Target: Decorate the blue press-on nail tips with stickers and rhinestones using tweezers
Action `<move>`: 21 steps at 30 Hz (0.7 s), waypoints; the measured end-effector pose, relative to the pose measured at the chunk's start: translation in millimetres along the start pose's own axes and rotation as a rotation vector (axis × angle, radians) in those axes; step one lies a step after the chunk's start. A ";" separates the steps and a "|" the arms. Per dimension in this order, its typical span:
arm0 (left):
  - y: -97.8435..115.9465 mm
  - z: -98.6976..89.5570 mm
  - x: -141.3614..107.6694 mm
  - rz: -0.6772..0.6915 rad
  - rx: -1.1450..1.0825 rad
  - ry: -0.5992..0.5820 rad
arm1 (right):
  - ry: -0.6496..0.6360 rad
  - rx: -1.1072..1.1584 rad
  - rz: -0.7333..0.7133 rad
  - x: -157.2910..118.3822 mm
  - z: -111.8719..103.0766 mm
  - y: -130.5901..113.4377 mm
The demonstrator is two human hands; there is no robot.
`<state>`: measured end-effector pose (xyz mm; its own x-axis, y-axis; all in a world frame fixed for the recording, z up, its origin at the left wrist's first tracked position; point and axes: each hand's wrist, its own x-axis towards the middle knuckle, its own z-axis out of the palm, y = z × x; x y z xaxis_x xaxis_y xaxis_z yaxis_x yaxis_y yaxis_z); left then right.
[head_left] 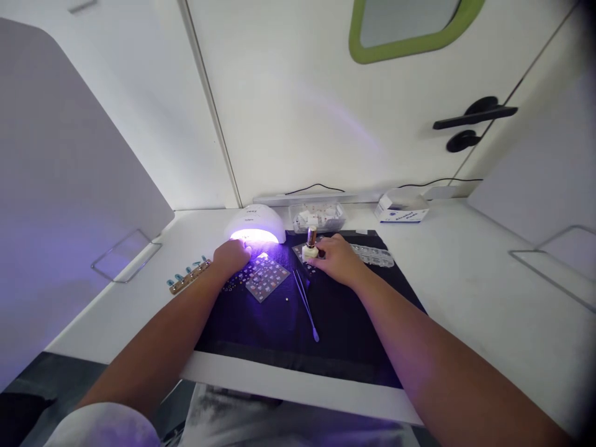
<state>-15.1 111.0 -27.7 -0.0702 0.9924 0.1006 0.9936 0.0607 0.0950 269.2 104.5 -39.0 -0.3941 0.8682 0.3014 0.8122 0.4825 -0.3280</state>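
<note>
A white nail lamp (256,218) glows purple at the back of the dark cloth (261,338). At its lit opening, my left hand (231,256) is closed, and whatever its fingers hold is hidden. My right hand (342,259) grips a nail polish bottle (310,251) with a shiny gold cap, standing upright on the cloth. Between my hands lie a sheet of small nail decorations (267,279) and a pair of tweezers (305,304). Another decorated sheet lies partly hidden under the bottle. Small loose pieces are scattered near my left wrist.
Left of the cloth is a wooden stand (190,277) holding several blue-tipped pieces. Behind the bottle sits a clear plastic box (317,217). A clear compartment case (374,256) lies beyond my right hand, and a white carton (401,208) stands at the back right.
</note>
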 end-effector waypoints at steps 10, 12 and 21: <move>3.1 -54.5 53.7 0.217 0.012 0.252 | 0.003 -0.013 0.040 0.3 1.0 -2.2; 8.9 -50.8 70.1 0.283 0.037 0.216 | 0.003 -0.013 0.043 -0.1 0.2 -2.7; 17.8 -36.0 99.4 0.478 0.084 0.076 | -0.012 -0.022 0.061 0.7 -0.6 -4.7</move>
<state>-7.5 206.9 19.6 0.3926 0.9008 0.1858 0.9195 -0.3886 -0.0590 265.4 102.7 -36.7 -0.3489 0.8971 0.2711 0.8437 0.4266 -0.3259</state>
